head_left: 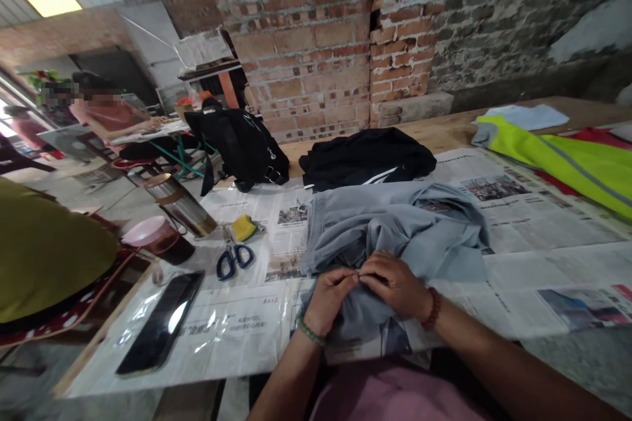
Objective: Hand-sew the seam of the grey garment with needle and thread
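A grey garment (345, 223) lies bunched in front of me, its cloth falling in folds toward the table's near edge. My left hand (330, 293) is closed, thumb and fingertips pinching at the cloth. Right beside it, my right hand (392, 279) is also closed, its fingertips meeting those of the left. Whether a small item is between the fingertips as well, I cannot make out. Behind the garment rests a dark folded garment (365, 154) with white stripes. Scissors (234, 262) with dark blue handles and a small yellow item (243, 227) lie off to the left.
Newspaper under clear plastic covers the table (232, 335). On its left are a phone (160, 322), a pink-lidded cup (160, 240) and a metal flask (180, 204). A black bag (239, 148) stands behind; a neon-yellow garment (557, 158) lies right. People sit at left.
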Motion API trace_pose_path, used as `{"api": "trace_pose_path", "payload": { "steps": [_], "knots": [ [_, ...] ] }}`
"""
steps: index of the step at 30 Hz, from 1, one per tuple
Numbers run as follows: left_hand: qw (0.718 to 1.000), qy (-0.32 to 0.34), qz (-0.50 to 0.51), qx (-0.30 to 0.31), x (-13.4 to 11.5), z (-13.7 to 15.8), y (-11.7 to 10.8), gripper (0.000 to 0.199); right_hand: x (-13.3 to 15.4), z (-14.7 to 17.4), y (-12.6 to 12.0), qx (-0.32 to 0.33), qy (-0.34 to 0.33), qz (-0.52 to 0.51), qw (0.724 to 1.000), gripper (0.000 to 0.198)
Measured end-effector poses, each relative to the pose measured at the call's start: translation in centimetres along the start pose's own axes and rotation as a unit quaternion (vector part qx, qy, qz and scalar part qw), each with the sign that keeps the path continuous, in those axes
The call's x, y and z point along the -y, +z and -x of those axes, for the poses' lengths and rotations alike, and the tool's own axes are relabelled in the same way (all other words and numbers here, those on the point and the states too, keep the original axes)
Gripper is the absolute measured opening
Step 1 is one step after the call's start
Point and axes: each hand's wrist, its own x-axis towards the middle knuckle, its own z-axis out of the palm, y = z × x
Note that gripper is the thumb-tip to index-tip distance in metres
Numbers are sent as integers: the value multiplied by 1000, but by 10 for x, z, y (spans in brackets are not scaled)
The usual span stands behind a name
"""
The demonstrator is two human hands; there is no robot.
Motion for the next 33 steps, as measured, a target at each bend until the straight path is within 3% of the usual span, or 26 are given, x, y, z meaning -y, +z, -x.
{"api": "trace_pose_path", "payload": {
  "steps": [8, 11, 14, 16, 19, 21, 23, 26, 28, 30, 33],
  "knots": [
    [999, 7, -37, 20, -4, -3, 2, 18, 12, 5, 1, -74, -28, -4, 997, 12],
    [999, 8, -50, 19, -4, -4, 2, 17, 23, -2, -3, -99, 9, -20, 995, 14],
    [998, 6, -49, 23, -2, -4, 0, 16, 30, -15, -9, -81, 93, -94, 988, 12],
    [999, 11, -42, 30, 0, -5, -2, 16, 29, -26, -15, -40, 175, -211, 961, 12],
    [999, 12, -40, 32, 3, -6, -6, 17, 20, -45, -24, 26, 284, -392, 875, 15],
    [999, 2, -40, 24, 5, -7, -7, 17, 12, -59, -33, 54, 323, -433, 840, 18],
    [999, -10, -41, 19, 6, -7, -8, 17, 4, -71, -42, 53, 337, -405, 849, 16],
    [999, -20, -40, 19, 7, -7, -9, 17, -5, -85, -57, 22, 319, -309, 896, 12],
    [999, -22, -37, 17, 7, -6, -9, 17, -9, -89, -66, 5, 304, -280, 911, 10],
    [999, -28, -33, 14, 6, -5, -8, 18, -12, -91, -73, 2, 309, -322, 895, 8],
    [999, -33, -33, 14, 4, -5, -7, 18, -14, -93, -82, 4, 329, -452, 829, 11]
  ]
}}
